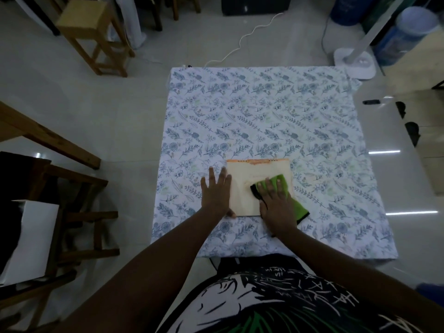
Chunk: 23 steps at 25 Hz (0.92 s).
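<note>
A cream rectangular board with an orange far edge lies on the near middle of a table covered by a blue floral cloth. My right hand lies flat on a green cloth with a black edge, pressing it onto the board's right half. My left hand rests flat with straight fingers on the tablecloth, its thumb side against the board's left edge. Part of the green cloth is hidden under my right hand.
A wooden stool stands on the tiled floor at the far left. Wooden furniture and a white box crowd the near left. A white cable runs over the floor behind the table. A white fan base and blue containers stand far right.
</note>
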Available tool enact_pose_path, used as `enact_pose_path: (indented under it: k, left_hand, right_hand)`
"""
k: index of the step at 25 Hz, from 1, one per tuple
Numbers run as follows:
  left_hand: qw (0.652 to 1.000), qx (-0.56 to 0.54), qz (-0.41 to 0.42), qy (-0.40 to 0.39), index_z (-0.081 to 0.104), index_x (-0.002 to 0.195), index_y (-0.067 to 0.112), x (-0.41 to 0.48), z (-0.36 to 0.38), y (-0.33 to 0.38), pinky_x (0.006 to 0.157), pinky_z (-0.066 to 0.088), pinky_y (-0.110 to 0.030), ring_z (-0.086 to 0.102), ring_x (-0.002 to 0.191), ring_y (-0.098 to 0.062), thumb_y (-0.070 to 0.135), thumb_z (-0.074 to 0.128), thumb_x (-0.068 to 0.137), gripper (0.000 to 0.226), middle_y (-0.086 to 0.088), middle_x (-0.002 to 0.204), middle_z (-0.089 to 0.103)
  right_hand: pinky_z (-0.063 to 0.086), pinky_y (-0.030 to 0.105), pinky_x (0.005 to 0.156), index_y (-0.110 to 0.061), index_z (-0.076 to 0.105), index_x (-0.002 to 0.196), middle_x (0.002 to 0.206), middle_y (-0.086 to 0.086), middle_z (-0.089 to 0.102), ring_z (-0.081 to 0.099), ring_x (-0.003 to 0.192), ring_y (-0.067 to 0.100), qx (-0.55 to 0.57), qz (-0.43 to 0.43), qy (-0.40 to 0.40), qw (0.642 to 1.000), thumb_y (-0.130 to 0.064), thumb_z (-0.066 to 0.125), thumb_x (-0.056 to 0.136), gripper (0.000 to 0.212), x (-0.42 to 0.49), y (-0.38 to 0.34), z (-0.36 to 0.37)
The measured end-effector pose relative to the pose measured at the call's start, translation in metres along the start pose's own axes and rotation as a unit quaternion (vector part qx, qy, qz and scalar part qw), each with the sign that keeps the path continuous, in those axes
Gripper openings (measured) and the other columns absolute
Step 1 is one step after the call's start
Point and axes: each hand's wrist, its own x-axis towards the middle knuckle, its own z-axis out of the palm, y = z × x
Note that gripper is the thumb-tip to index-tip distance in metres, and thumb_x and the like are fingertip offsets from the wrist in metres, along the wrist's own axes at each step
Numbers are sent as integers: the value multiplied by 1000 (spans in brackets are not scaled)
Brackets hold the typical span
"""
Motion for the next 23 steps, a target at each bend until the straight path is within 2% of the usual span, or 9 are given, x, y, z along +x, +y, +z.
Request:
enact_pose_path:
  k: [2,3,8,9,11,12,14,20,23]
  left_hand:
    - [1000,-7,-20,1,0,155,9,-1,3,-1,120,7,-61,-13,150,-41,53,80,69,125,-8,165,-11]
    - [1000,-9,-21,5,2,155,9,-2,5,-2,119,7,-61,-12,150,-42,54,80,68,124,-8,165,-8]
    - [1000,-17,-7,14,5,155,11,-5,7,-7,118,4,-62,-11,150,-43,66,78,60,132,-9,165,-6]
    - [1000,-17,-10,8,2,155,10,-6,6,-6,119,3,-61,-13,149,-42,67,78,59,134,-9,165,-9]
    - [999,-22,-25,-5,-5,154,7,-6,6,-6,120,3,-60,-16,149,-42,69,76,59,140,-9,165,-15]
    - [999,-25,-34,-5,-8,154,5,-6,8,-6,120,4,-59,-17,149,-42,69,75,60,141,-10,164,-17]
    - [999,-31,-45,4,-8,154,3,-10,11,-9,121,6,-59,-16,149,-42,71,73,61,140,-11,164,-18]
    - [997,-63,-41,20,-1,154,2,-18,17,-10,121,8,-58,-12,150,-42,71,72,62,136,-12,165,-11]
    - [996,-66,-51,22,-2,154,3,-18,20,-9,120,8,-58,-11,150,-42,71,71,63,135,-13,165,-13]
  right_hand:
    - [29,55,115,-31,25,149,161,-2,20,3,151,27,-30,-87,-19,996,-34,38,95,56,2,18,-5]
    - [29,53,116,-31,27,149,161,-1,23,4,151,26,-38,-97,-14,994,-31,38,95,55,10,23,-9]
    - [26,56,115,-26,32,147,160,5,24,6,150,32,59,136,32,988,-26,43,93,55,52,-25,-18]
    - [32,56,112,-27,32,147,160,6,23,8,149,34,50,114,25,992,-27,44,92,56,46,-38,-14]
    - [39,53,106,-31,31,146,160,5,23,10,149,33,-6,-38,-10,999,-30,45,87,60,23,-51,1]
    - [37,54,108,-34,30,145,161,1,24,8,150,30,-21,-111,-34,993,-31,44,86,61,11,-49,6]
    - [29,54,113,-37,29,145,160,-5,24,3,150,24,-22,-181,-50,982,-33,41,87,60,17,-41,4]
    - [15,53,120,-31,26,149,162,-1,20,2,150,29,3,-59,-16,998,-29,41,93,57,69,-74,-6]
    - [23,53,117,-31,29,148,160,-1,25,7,150,29,-26,-153,-23,988,-30,45,88,61,31,-58,4]
